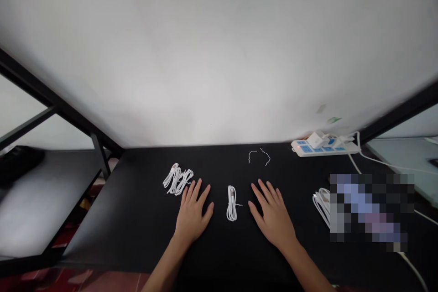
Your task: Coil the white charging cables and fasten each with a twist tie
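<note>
A white charging cable [232, 204], folded into a long bundle with a thin tie round it, lies on the black table between my hands. To its left my left hand [192, 214] rests flat, fingers spread, holding nothing. My right hand [273, 214] lies flat on the other side, also empty. Just beyond my left fingertips sits a group of several bundled white cables [177, 179], side by side and partly overlapping. Two loose white twist ties [268, 157] lie farther back, ahead of my right hand.
A white power strip [308, 149] with blue sockets and plugged-in white adapters stands against the wall at the back right. More white cable [321, 203] lies at the right, partly covered by a pixelated patch. Black metal frame bars [99, 153] border the table's left side.
</note>
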The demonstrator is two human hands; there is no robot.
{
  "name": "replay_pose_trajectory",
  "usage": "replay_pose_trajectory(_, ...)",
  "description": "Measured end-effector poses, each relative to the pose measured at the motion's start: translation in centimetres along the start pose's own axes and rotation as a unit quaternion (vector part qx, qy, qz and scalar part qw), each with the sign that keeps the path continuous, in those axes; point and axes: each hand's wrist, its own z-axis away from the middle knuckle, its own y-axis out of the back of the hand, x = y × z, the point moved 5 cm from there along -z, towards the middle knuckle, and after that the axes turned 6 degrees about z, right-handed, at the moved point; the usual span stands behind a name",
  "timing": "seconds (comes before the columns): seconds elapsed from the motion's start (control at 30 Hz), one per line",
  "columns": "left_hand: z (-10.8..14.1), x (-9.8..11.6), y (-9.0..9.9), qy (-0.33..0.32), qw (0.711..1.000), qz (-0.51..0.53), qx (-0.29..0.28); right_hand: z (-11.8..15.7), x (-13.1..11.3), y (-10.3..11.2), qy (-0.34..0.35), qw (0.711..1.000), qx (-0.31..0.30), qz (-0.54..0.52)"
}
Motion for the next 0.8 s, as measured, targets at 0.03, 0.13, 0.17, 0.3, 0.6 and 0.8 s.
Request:
replay_pose_trajectory(0.03,0.0,0.0,-0.01,0.0,1.0,0.0,0.0,0.0,0.0,-0.01,0.001,1.0,0.0,0.002)
replay_pose_trajectory(0.13,0.02,-0.02,-0.09,0.0,1.0,-0.002,-0.003,-0.01,-0.01,-0.04,0.003,1.0,0.002,0.004)
replay_pose_trajectory(0.17,0.03,-0.04,-0.11,0.0,1.0,-0.003,-0.003,-0.01,-0.01,-0.04,0.002,1.0,0.002,0.004)
replay_pose_trajectory(0.3,0.05,-0.1,-0.17,0.002,1.0,-0.004,-0.005,-0.03,-0.04,0.02,-0.001,1.0,0.0,0.004)
replay_pose_trajectory(0.6,0.03,-0.11,-0.18,0.002,1.0,-0.005,-0.01,0.02,-0.05,-0.01,-0.002,1.0,-0.004,0.007)
replay_pose_trajectory(0.8,0.04,-0.08,-0.06,0.004,1.0,0.001,-0.004,-0.01,-0.1,0.01,-0.003,1.0,-0.007,0.008)
